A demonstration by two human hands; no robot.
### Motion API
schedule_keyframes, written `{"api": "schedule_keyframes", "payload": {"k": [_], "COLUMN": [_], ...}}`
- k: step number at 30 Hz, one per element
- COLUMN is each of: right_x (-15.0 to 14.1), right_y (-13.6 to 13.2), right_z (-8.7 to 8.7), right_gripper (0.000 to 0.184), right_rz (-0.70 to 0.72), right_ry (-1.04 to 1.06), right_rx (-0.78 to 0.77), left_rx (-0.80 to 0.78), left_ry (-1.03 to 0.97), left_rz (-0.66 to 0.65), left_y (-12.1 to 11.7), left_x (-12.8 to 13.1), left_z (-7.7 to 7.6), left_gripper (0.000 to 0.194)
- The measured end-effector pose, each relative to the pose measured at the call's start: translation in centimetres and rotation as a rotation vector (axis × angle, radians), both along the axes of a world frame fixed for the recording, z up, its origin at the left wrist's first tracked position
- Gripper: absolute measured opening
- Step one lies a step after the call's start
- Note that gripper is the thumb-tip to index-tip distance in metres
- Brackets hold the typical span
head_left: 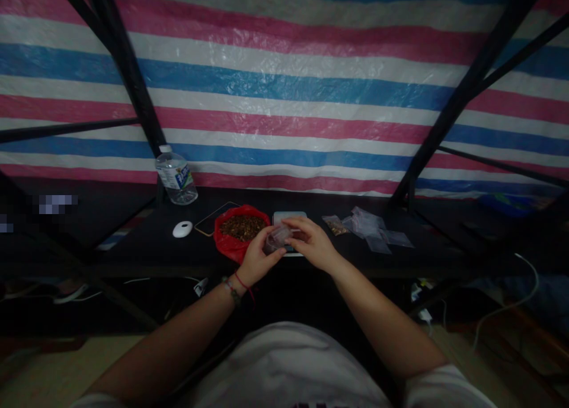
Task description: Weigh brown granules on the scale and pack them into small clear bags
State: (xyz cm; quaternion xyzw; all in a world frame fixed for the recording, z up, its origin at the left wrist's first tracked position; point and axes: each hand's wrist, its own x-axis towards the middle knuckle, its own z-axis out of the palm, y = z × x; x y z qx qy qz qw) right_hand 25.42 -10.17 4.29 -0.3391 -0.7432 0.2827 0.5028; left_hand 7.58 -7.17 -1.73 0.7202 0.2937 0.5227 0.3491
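The striped tarp (284, 99) spans my view behind the black table (146, 236). My forearms converge from below, palms inward: left hand (256, 258) and right hand (313, 241) curl their fingers around a clear plastic bag (279, 236), blocking part of the digital scale (290, 216). Left of them sit the water bottle (176, 177), the red bag (231, 248) of brown pieces and a phone (207, 223); right, small zip bags (367, 225).
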Motion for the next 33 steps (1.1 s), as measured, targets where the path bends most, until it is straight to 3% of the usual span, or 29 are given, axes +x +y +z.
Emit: {"api": "schedule_keyframes", "payload": {"k": [6, 11, 14, 18, 22, 28, 33], "right_x": [0.1, -0.7, -2.0, -4.0, -5.6, -7.2, -7.6], "right_y": [0.3, 1.8, 4.0, 7.4, 9.9, 11.5, 11.5], "right_z": [-0.4, -1.6, -3.1, -4.4, -3.8, -3.5, -4.2], "right_gripper": [0.045, 0.043, 0.044, 0.04, 0.037, 0.033, 0.038], "right_rz": [-0.106, -0.174, -0.161, -0.209, -0.251, -0.256, -0.264], "right_ry": [-0.024, -0.028, -0.064, -0.261, -0.537, -0.894, -0.984], "right_rx": [-0.002, -0.007, -0.098, -0.087, 0.055, 0.053, 0.055], "left_rx": [-0.002, 0.011, -0.017, -0.076, -0.081, -0.131, -0.153], "left_ry": [-0.006, 0.139, 0.311, 0.652, 0.832, 0.937, 0.907], "left_rz": [0.11, 0.425, 0.634, 0.548, 0.51, 0.45, 0.42], "left_y": [1.2, 4.8, 6.4, 7.2, 7.2, 7.5, 7.9], "left_x": [-1.7, -6.4, -9.1, -10.5, -10.4, -10.6, -10.4], "left_z": [2.2, 4.5, 4.7, 4.0, 3.3, 2.8, 2.2], "left_gripper": [0.042, 0.041, 0.042, 0.038, 0.035, 0.035, 0.032]}}
